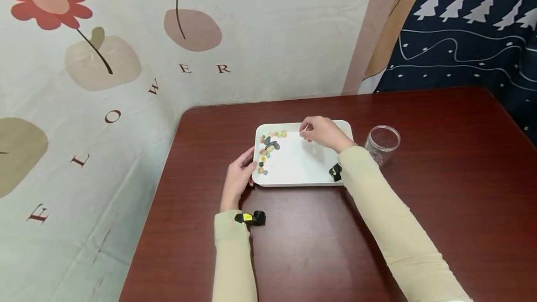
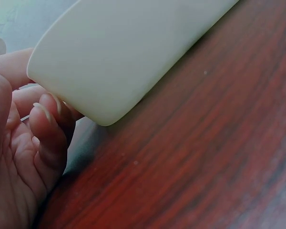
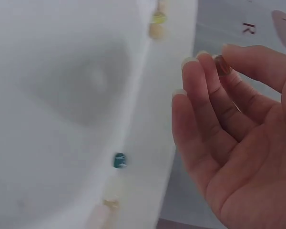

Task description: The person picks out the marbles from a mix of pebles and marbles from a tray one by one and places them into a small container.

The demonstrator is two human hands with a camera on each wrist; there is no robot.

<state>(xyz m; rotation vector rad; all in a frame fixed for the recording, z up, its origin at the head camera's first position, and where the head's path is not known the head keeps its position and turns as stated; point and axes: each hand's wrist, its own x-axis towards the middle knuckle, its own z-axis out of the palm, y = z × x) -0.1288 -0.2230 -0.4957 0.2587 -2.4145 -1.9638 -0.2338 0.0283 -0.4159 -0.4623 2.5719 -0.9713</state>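
A white tray [image 1: 302,164] lies on the table, with small coloured stones [image 1: 268,148] along its left side and far left corner. My left hand [image 1: 238,176] grips the tray's left edge; in the left wrist view its fingers [image 2: 47,129] curl at the corner. Over the tray's far side, my right hand [image 1: 323,132] pinches a small brownish stone [image 3: 223,66] between thumb and fingertips. Below that hand, the right wrist view shows a dark teal stone [image 3: 119,160] and yellowish stones [image 3: 156,29] by the tray's wall, blurred.
A clear round jar [image 1: 382,141] stands right of the tray, close to my right forearm, with something small at its bottom. The dark red wooden table [image 1: 293,236] meets a printed cloth [image 1: 272,36] behind. A dark cloth with white trees [image 1: 465,41] hangs at the far right.
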